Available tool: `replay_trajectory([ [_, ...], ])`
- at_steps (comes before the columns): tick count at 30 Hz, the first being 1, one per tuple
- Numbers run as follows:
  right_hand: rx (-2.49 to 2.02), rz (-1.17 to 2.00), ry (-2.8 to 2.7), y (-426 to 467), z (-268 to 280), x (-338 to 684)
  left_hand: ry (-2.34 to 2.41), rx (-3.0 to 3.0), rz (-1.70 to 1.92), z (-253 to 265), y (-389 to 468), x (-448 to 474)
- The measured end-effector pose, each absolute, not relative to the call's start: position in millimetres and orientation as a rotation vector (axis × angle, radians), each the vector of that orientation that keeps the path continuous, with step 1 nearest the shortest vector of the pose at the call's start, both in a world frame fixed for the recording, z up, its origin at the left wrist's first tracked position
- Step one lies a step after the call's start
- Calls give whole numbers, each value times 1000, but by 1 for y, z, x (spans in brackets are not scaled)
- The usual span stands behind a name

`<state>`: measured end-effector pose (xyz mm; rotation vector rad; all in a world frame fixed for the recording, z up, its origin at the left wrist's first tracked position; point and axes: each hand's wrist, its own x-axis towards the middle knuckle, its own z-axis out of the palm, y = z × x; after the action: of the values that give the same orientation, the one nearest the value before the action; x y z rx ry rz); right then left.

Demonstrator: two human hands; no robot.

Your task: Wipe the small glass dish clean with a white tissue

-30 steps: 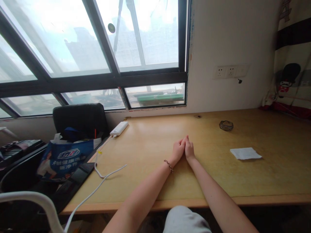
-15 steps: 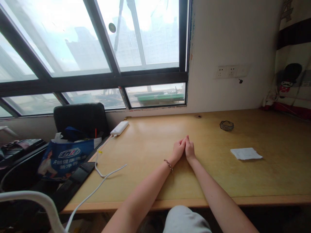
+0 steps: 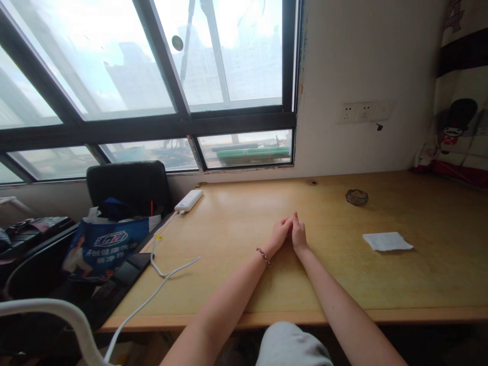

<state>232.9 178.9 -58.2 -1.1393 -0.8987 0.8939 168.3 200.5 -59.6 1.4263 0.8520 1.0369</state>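
Note:
My left hand [image 3: 280, 234], with a beaded bracelet [image 3: 263, 257] on its wrist, is pressed against my right hand [image 3: 299, 237] above the middle of the wooden table [image 3: 236, 284]. Both are closed, fingers folded together and thumbs side by side on top. Whether anything lies between the palms is hidden. A folded white sheet of paper or tissue [image 3: 388, 241] lies to the right, apart from my hands. Behind it stands a dark, see-through glass dish [image 3: 357, 197], which looks like an ashtray.
At the table's back left corner lies a white power bank [image 3: 189, 201] with a white cable [image 3: 152, 292] trailing over the edge. Left of the table are a black chair [image 3: 127, 185] and a blue bag [image 3: 109, 249]. Wall sockets [image 3: 356, 113] sit above the back edge.
My hands stay clasped in the same place. The view has shifted very slightly; nothing on the table has moved.

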Motion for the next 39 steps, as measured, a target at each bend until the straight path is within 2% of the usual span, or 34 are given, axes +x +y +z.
replay_trajectory([
  [5,-1051,993,-841,178,-53,230,696,1431,868,-49,201,160],
  [39,-1000,1001,-804,176,-50,230,659,1447,934,-57,203,160],
])
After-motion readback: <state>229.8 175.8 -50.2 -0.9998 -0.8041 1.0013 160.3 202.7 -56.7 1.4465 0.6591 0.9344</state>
